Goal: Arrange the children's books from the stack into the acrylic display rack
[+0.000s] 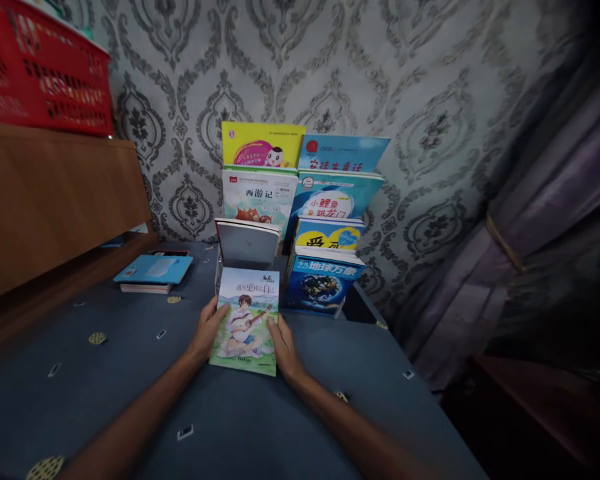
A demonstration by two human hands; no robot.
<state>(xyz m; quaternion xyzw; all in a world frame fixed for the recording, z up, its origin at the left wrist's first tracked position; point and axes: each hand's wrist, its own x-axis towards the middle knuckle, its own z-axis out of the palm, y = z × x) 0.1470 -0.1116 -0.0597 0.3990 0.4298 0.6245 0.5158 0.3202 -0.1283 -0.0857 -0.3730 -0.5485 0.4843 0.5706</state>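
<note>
A light green book [245, 323] with a drawn guitar player on its cover is held upright, tilted slightly back, between both hands. My left hand [210, 328] grips its left edge, thumb on the cover. On the right edge, my right hand [284, 347] has its thumb on the front, with the other fingers mostly hidden. Directly behind stands a grey-covered book [247, 245], and further back a white book [260, 197] and a yellow book [263, 143]. To the right, a blue globe book [323, 283] fronts another column of upright books.
Blue books [155, 269] lie stacked at the left on the dark patterned tabletop [130, 373]. A wooden cabinet [60, 207] with a red basket [45, 73] on top borders the left side. Patterned wallpaper rises behind, and a purple curtain [500, 253] hangs at the right.
</note>
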